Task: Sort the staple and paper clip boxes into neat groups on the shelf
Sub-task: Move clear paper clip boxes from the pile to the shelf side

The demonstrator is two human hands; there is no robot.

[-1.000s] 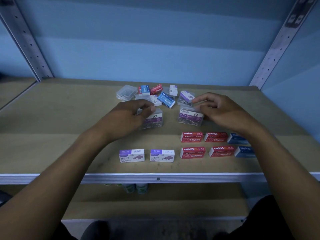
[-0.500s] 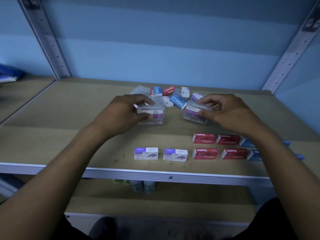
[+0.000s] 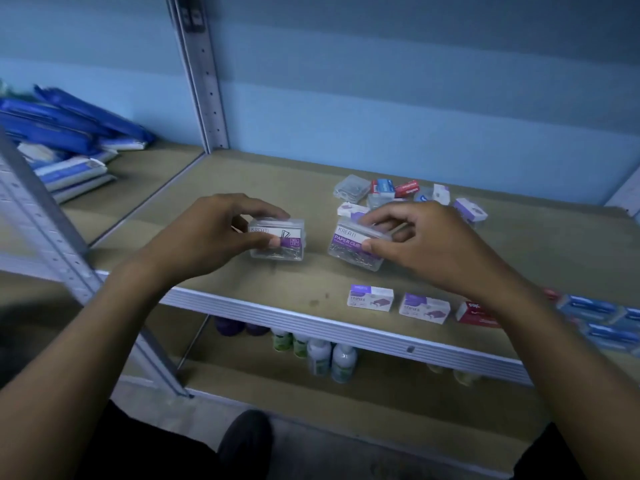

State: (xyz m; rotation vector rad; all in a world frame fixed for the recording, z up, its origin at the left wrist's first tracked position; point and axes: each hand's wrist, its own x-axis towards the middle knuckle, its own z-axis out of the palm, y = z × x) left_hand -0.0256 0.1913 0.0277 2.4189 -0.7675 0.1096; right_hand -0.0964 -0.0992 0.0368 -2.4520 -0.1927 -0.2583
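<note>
My left hand grips a clear plastic paper clip box with a purple label, held just above the wooden shelf. My right hand pinches a second clear paper clip box, tilted, a little to the right of the first. Two purple-and-white staple boxes lie side by side near the shelf's front edge. A red staple box and several blue staple boxes continue that row to the right, partly hidden by my right forearm. A loose pile of mixed small boxes lies at the back.
A grey metal upright divides this shelf from the left bay, where blue packets are stacked. Small bottles stand on the lower shelf. Another upright crosses the near left.
Both hands have carried their paper clip boxes leftward along the shelf, away from the pile. The view has swung left, bringing the left bay and its blue packets into sight.
</note>
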